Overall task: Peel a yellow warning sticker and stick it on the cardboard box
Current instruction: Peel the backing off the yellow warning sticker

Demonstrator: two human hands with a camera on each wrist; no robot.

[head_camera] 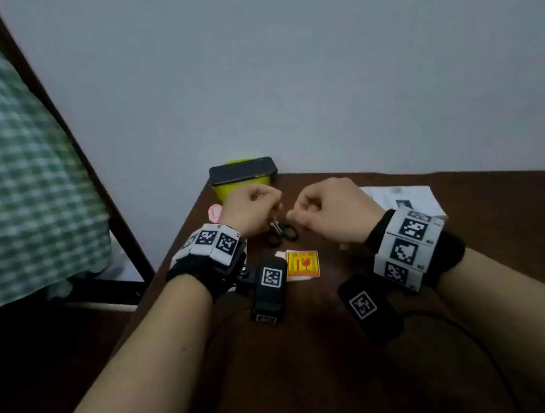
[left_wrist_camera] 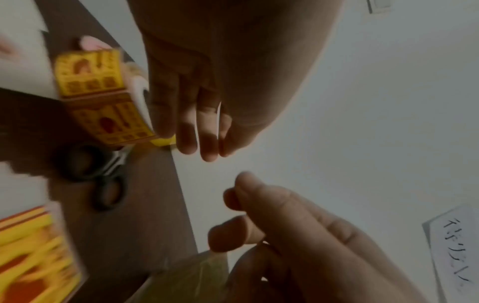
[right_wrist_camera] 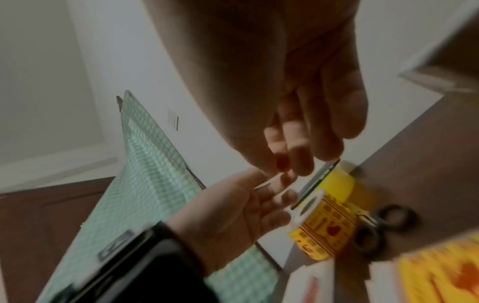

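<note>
My left hand (head_camera: pixel 276 206) and right hand (head_camera: pixel 294 215) hover close together above the brown table (head_camera: pixel 315 354), both with curled fingers. In the left wrist view the left fingers (left_wrist_camera: pixel 186 133) and thumb pinch a thin white sheet (left_wrist_camera: pixel 219 116) seen edge-on. A small gap separates them from the right hand (left_wrist_camera: pixel 233 205), whose thumb presses its forefinger with nothing visible between. A roll of yellow warning stickers (right_wrist_camera: pixel 324 225) stands on the table behind the hands. One yellow sticker on white backing (head_camera: pixel 302 264) lies flat below them. No cardboard box shows clearly.
Black scissors (head_camera: pixel 282 234) lie just under the hands. A yellow bowl (head_camera: pixel 242 187) with a dark phone (head_camera: pixel 242 170) on it sits at the table's back corner against the wall. Printed papers (head_camera: pixel 403 200) lie to the right. A green checked bed (head_camera: pixel 5 168) stands left.
</note>
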